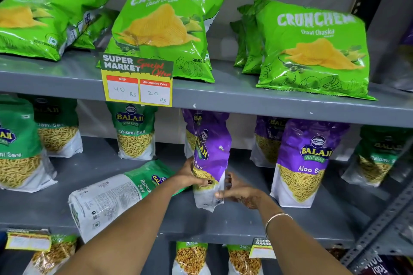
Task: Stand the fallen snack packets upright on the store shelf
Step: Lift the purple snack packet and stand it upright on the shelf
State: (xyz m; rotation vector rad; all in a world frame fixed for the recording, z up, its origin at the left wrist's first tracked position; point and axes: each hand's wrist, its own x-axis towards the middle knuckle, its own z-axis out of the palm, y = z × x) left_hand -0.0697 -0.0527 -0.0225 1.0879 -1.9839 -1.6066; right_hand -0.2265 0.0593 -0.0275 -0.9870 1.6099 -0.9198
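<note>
Both hands are clamped on the lower half of the purple-and-white plastic Aloo Sev pouch (210,163) on the grey metal middle shelf (245,225): left hand (190,176) on its left edge, right hand (237,190) pinching the right. I'd flatten its base before releasing. The green-and-white Ratlami Sev pouch (116,194) lies flat just left of the left hand.

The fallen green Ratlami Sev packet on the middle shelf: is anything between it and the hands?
Nothing visible blocks it. The fallen green packet lies just beside the left hand, whose forearm crosses over its top end. Both hands, left and right hand, are occupied holding the purple Aloo Sev packet.
</note>
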